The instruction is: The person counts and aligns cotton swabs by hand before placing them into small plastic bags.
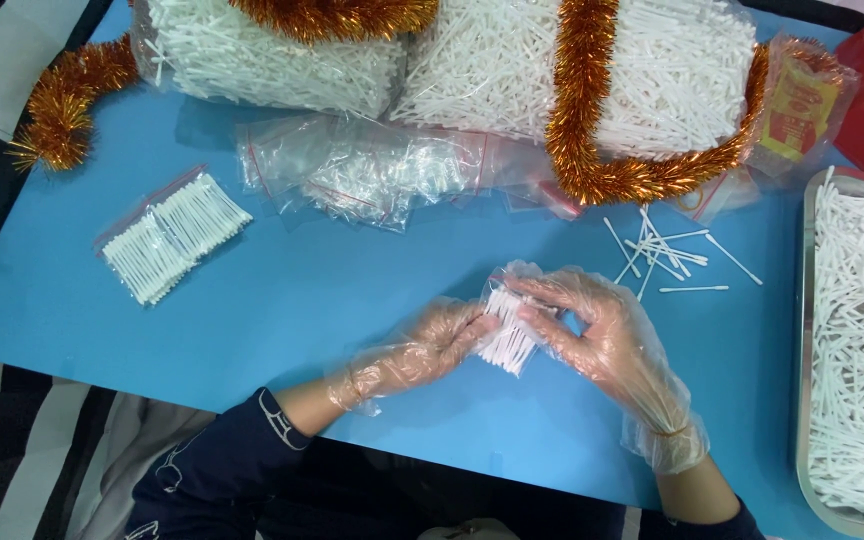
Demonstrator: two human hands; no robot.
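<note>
Two hands in loose clear plastic gloves meet over the middle of a blue table [352, 300], seen from above. The left hand [422, 350] has its fingers curled closed against one side of a small bundle of white cotton swabs [508, 325]; the right hand [602, 335] pinches the other side, thumb below and fingers spread narrowly across the top. The bundle sits partly inside a small clear bag, and its long axis runs from upper left to lower right, the lower tips pointing toward the person (the tips fan out slightly there). Just beyond the right hand, loose swabs [664, 252] lie scattered at mixed angles. At the far left lies a filled, sealed bag of swabs [174, 238]. Empty clear bags [372, 170] are heaped further back, before large sacks of swabs draped with orange tinsel [592, 120]. A metal tray [805, 330] of swabs stands at the right edge.
</note>
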